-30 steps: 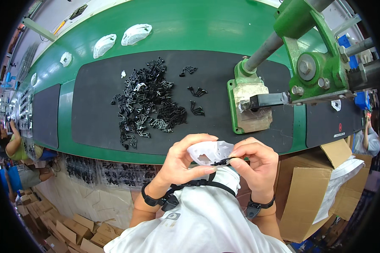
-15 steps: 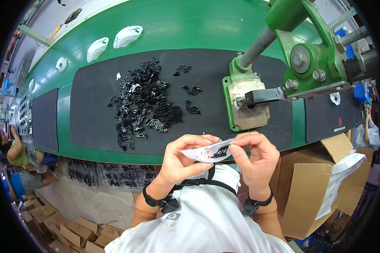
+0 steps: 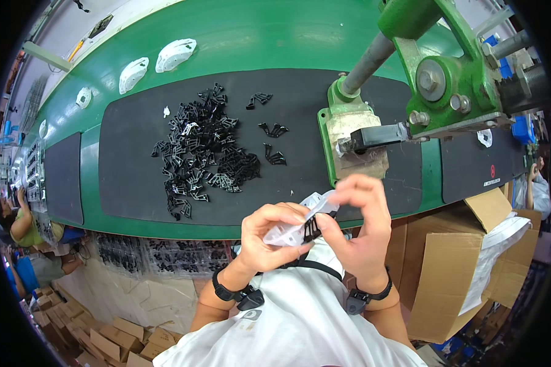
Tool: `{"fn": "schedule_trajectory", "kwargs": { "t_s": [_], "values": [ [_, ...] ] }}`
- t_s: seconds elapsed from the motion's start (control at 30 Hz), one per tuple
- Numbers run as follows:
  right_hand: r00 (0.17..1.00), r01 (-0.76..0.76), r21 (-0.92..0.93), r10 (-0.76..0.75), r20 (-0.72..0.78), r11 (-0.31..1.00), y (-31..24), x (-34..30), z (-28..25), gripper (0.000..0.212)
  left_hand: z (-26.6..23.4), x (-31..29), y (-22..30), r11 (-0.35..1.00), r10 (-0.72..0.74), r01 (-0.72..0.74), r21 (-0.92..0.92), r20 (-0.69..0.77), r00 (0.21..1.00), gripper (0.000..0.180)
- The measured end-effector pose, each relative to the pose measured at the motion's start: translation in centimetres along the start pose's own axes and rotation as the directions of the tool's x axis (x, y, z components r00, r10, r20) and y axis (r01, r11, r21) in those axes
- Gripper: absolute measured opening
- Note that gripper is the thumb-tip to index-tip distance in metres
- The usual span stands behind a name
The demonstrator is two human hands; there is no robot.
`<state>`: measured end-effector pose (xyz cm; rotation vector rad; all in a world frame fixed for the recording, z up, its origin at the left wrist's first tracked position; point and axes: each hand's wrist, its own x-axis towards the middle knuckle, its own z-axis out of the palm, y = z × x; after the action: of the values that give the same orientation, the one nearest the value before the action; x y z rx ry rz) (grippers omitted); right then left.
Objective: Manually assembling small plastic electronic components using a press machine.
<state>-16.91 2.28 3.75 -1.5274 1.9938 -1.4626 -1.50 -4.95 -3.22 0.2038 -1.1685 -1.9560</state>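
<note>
My left hand (image 3: 260,235) pinches a white, curved, translucent plastic shell (image 3: 283,235) between thumb and fingers, just off the table's near edge. Along the shell's right side sits a black plastic clip piece (image 3: 311,229) with thin prongs. My right hand (image 3: 364,235) has its thumb against that black piece and its fingers bent over the shell's far right end. Beyond my hands, a heap of similar black clip pieces (image 3: 205,144) lies on the dark mat (image 3: 131,159). Several small clusters of them, such as one black cluster (image 3: 274,155), lie right of the heap.
A green hand press (image 3: 355,137) stands on the mat at the right, its arm reaching over the table. White shells (image 3: 176,55) rest on the green tabletop (image 3: 257,37) at the far left. An open cardboard box (image 3: 447,275) is at my right. Other people work at both sides.
The white shell has been tilted, its right end raised, and the black piece now shows along its side. My right hand has moved slightly left and its fingers have lifted over the shell's end.
</note>
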Motion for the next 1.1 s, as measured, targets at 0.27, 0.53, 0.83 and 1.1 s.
{"fn": "schedule_trajectory", "kwargs": {
  "t_s": [0.27,0.53,0.83,1.1],
  "values": [
    [0.916,-0.4,0.551,0.347,0.203,0.733,1.8,-0.4,-1.5,0.02,1.3,3.6,0.4,0.827,0.193,-0.232,0.512,0.129,0.973,0.043],
    [0.919,-0.35,0.414,0.393,-0.022,0.841,4.0,1.7,-4.3,0.03,3.7,8.6,0.0,0.269,0.323,-0.426,0.864,0.336,0.885,0.05],
    [0.9,-0.329,0.355,0.405,-0.162,0.875,6.3,3.3,-6.5,0.039,6.0,11.7,-3.0,0.397,0.325,-0.409,0.821,0.291,0.9,0.05],
    [0.911,-0.252,0.222,0.309,-0.274,0.942,5.7,3.8,-6.6,0.051,6.8,11.6,-3.5,0.607,0.289,-0.282,0.743,0.124,0.949,0.047]
  ]
}}
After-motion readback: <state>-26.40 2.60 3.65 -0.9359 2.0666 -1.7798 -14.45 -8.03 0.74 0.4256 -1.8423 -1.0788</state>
